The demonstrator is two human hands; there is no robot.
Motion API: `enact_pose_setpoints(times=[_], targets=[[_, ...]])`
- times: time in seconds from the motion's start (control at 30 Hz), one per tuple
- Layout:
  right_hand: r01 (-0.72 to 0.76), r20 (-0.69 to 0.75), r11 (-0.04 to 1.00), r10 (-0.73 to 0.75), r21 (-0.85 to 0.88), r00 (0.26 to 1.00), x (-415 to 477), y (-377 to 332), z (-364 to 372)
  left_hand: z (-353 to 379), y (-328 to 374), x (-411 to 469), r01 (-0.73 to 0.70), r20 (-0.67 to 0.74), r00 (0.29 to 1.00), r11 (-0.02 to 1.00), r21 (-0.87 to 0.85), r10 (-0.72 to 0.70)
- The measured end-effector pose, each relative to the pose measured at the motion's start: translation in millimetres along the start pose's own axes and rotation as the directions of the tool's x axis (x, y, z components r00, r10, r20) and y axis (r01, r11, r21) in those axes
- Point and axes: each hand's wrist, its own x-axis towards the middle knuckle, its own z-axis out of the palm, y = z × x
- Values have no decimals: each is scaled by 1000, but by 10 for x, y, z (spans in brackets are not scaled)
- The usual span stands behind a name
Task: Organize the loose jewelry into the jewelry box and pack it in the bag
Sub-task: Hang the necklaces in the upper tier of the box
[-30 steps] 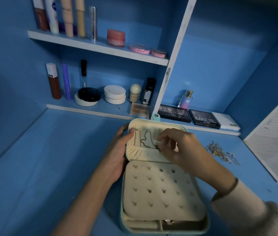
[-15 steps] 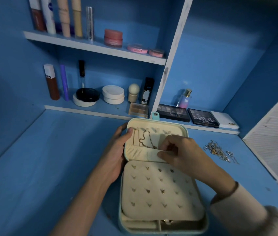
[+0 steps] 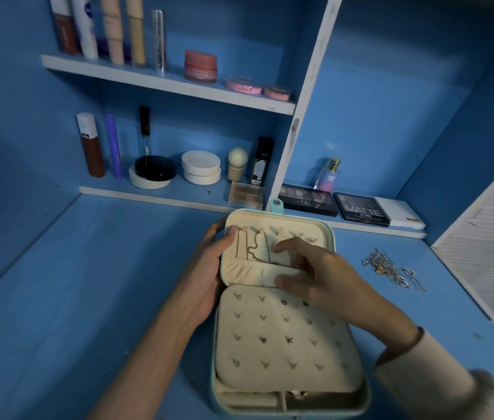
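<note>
A mint jewelry box (image 3: 217, 386) lies open on the blue desk, its cream lid (image 3: 303, 227) tilted up. My left hand (image 3: 206, 277) grips the lid's left edge, thumb inside. A thin gold chain (image 3: 237, 244) and a beaded chain (image 3: 265, 247) hang inside the lid, their lower ends in the elastic pocket (image 3: 245, 269). My right hand (image 3: 321, 277) rests over the pocket, thumb pressing its lower edge, fingers spread beside the beaded chain. The earring panel (image 3: 270, 338) holds several studs. A pile of loose silver jewelry (image 3: 388, 268) lies to the right.
Cosmetics fill two shelves (image 3: 164, 83) at the back. Eyeshadow palettes (image 3: 361, 209) and a perfume bottle (image 3: 329, 174) stand on the ledge behind the box. A white slatted panel (image 3: 488, 237) borders the desk on the right. No bag is in view.
My right hand stopped pinching the beaded chain, dropped toward the pocket and spread its fingers. The chain now hangs straighter in the lid. My left hand stayed on the lid.
</note>
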Motion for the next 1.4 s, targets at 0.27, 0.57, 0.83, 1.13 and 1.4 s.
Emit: enact_pose_setpoints(times=[0.27,0.57,0.83,1.13,1.4], targets=[[13,36,999,-12,-29,999,2,-14,2,0,0,2,-1,-2,1000,1000,4,1],[20,59,1000,-20,-6,998,6,-3,9,5,9,-9,14,2,1000,1000,3,-14],[34,34,999,-33,-23,999,-8,-23,9,12,14,-12,20,2,1000,1000,8,-20],[41,65,999,-39,-28,997,-3,-54,-5,15,19,-16,31,-1,1000,1000,-4,-31],[49,67,998,-46,-37,997,-1,-34,11,22,24,-23,30,-7,1000,1000,-3,-30]])
